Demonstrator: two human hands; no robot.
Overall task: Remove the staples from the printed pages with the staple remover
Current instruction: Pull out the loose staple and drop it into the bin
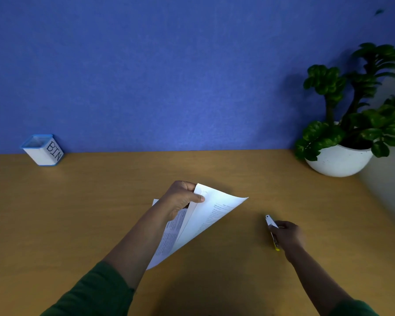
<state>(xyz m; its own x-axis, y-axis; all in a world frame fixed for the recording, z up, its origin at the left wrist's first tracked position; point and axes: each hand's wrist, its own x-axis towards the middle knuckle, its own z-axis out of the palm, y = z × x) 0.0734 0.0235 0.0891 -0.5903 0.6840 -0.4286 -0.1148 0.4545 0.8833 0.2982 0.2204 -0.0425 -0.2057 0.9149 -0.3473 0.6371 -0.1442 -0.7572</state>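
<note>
My left hand pinches the top corner of the white printed pages and holds them lifted off the wooden desk, with the sheets fanning apart below. A faint mark near that corner could be a staple; I cannot tell for sure. Off to the right, my right hand is closed around the staple remover, a slim tool with a white metal tip and a yellow end, low over the desk. The remover is apart from the pages.
A small white container with a blue rim, labelled BIN, stands at the back left against the blue wall. At the back right corner sits a leafy green plant in a round white pot.
</note>
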